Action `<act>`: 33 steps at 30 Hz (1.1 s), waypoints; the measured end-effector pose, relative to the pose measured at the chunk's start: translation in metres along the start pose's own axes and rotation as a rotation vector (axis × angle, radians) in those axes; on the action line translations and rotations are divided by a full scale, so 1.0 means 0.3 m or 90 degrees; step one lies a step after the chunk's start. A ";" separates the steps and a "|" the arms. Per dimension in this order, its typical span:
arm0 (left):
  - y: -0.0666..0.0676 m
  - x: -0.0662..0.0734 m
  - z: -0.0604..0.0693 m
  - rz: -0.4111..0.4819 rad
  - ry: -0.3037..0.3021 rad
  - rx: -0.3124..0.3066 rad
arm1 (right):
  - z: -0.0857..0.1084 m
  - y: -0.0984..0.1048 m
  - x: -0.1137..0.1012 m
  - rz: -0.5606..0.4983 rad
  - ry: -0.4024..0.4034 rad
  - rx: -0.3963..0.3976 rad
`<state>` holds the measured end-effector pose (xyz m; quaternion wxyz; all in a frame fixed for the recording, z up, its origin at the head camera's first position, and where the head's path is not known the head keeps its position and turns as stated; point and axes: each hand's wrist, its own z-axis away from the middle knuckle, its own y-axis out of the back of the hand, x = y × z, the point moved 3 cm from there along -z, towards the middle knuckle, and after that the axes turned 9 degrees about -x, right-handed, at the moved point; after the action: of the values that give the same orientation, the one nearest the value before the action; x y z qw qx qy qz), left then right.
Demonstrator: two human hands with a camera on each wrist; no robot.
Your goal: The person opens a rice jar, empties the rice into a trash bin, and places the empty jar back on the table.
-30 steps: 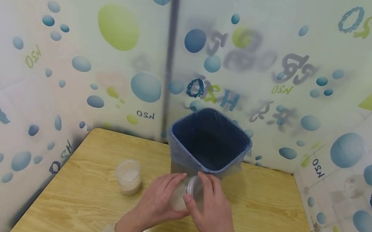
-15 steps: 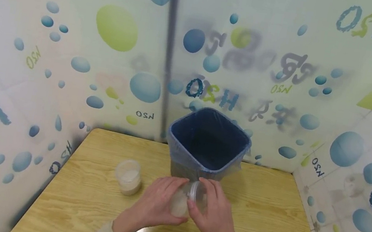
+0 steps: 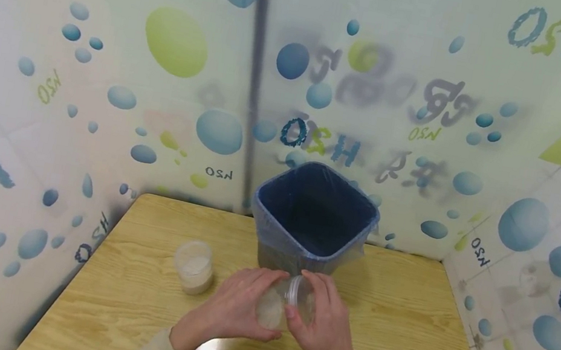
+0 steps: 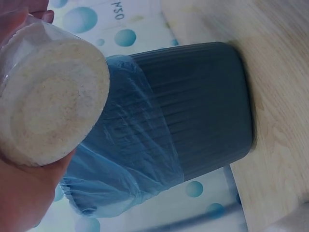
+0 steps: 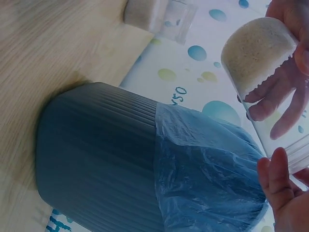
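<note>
In the head view my left hand [image 3: 236, 305] grips a clear plastic jar [image 3: 270, 309] that is tilted toward the right. Pale, grainy contents fill its base, as the left wrist view of the jar [image 4: 55, 99] shows. My right hand [image 3: 319, 322] curls its fingers and thumb round a clear ridged lid [image 3: 293, 290] at the jar's mouth end. Whether lid and jar still touch is hard to tell. Both hands are above the table, just in front of a bin [image 5: 101, 154]. A second clear jar [image 3: 193, 271] with similar pale contents stands upright left of them.
The dark bin, lined with a blue plastic bag [image 3: 277, 232], stands at the back of the wooden table [image 3: 400, 322]. Its mouth faces up. A patterned curtain wall [image 3: 188, 99] closes off the back and sides.
Both hands and the jar have drawn slightly back from the bin, toward the person. The right hand with the lid has shifted a little to the right. Bin and second jar are unmoved.
</note>
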<state>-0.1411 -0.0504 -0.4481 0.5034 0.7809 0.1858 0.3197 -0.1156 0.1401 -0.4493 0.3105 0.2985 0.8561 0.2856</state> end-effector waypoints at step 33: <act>-0.017 0.004 0.001 -0.086 -0.041 0.127 | 0.028 0.075 0.009 -0.093 -0.109 -0.137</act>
<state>-0.1400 -0.0476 -0.4526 0.4495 0.8227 0.2526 0.2395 -0.1039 0.1593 -0.4407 0.4326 0.2239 0.8104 0.3255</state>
